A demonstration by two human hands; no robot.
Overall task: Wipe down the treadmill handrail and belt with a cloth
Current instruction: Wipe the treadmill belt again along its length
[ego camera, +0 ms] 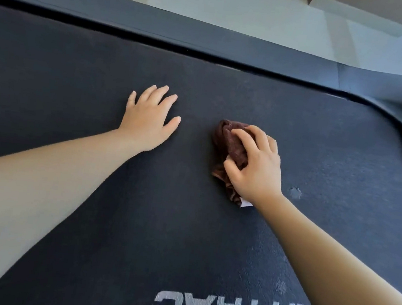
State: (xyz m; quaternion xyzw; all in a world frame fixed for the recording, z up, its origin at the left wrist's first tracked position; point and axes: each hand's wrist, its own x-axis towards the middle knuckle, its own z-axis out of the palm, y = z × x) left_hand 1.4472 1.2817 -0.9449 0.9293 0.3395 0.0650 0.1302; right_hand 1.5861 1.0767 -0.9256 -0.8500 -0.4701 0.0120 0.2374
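I have the brown cloth (230,150) bunched up on the belt (78,75), near its middle, with my right hand (256,166) curled over it, gripping the wad and pressing it down. My left hand (148,118) lies flat beside it, fingers spread, holding nothing and bracing me. To wipe well I would press evenly and work in overlapping strokes toward the side rail (159,22), then take in the pale scuff (295,193) just right of my wrist. The handrail is out of view.
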